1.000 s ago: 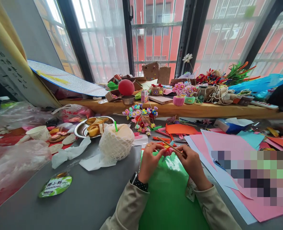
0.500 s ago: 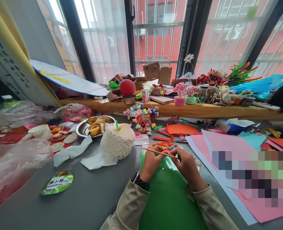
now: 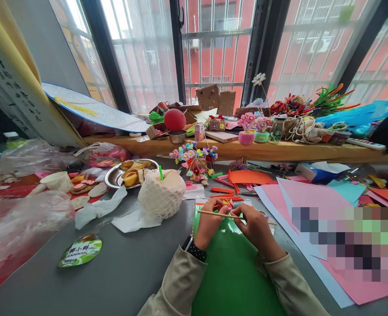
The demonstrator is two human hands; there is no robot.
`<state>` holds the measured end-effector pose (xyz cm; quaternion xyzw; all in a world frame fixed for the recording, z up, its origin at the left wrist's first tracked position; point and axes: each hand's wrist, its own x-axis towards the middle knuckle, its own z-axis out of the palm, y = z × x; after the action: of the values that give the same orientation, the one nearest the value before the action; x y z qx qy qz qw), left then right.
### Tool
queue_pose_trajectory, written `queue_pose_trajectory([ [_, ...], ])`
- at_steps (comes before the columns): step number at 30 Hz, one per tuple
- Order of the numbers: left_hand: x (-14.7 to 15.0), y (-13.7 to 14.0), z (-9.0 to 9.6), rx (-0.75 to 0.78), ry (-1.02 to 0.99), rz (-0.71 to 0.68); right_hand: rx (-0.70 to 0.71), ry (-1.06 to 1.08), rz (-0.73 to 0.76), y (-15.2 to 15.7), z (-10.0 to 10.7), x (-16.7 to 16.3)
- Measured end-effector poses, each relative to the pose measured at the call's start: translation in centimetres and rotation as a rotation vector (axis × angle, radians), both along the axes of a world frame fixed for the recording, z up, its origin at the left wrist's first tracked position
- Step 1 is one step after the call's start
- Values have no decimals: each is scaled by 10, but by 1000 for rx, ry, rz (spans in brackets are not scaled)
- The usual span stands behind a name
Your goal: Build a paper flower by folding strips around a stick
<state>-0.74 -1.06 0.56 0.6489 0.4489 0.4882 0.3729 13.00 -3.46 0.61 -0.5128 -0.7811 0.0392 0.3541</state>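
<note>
My right hand is closed in a pinch on a thin wooden stick. The stick lies nearly level and passes across the fingers of my left hand. Those fingers are pinched together close to the right fingertips, near a small pinkish piece too small to make out. Both hands are above a glossy green sheet. Just beyond the fingertips, small bits of red, yellow and teal lie partly hidden by the hands.
A coconut in white netting stands left of my hands, before a metal bowl of peels. Pink paper sheets spread to the right. Behind are a small colourful flower bunch, orange paper and a crowded wooden sill.
The stick's left end has dipped, so it lies more level. Both hands stay almost in place, fingers still pinched close together.
</note>
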Motion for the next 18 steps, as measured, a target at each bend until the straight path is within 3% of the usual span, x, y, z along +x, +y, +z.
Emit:
queue_pose_trajectory([
  [10,0,5,-7,4,-20,-7,46,100,-93,0,-1,4],
  [15,-4,3,-3,117,157,255,88,100,-141,0,0,1],
  [18,-2,4,-4,48,96,123,92,108,-143,-1,0,-1],
])
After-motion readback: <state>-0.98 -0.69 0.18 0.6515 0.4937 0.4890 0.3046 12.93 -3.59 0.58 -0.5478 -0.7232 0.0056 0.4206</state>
